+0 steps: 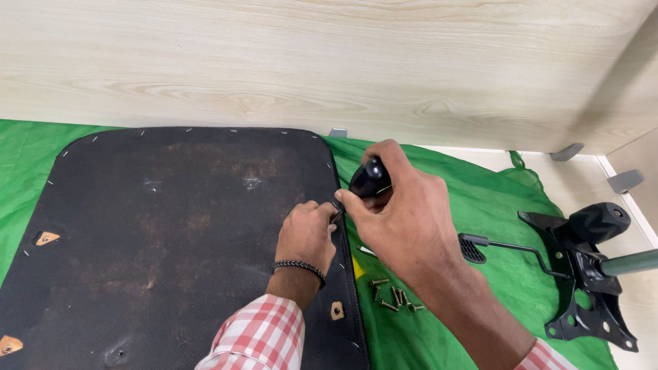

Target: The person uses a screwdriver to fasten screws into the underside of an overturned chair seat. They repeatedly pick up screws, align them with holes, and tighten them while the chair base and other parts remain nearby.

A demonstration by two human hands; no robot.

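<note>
Black fabric-covered seat base (174,245) lies underside up on green cloth (452,211). Left hand (307,235) rests at its 3 o'clock edge, fingers curled together pinching there. Right hand (401,209) just beside it, fingers clamped on black-handled screwdriver (370,178). Loose screws (394,295) at 5 o'clock; chair mechanism (584,278) well apart, 3 o'clock.

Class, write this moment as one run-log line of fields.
left hand: pinching edge of black seat base | right hand: gripping black tool handle | screws: loose on green cloth | chair mechanism: right
</note>
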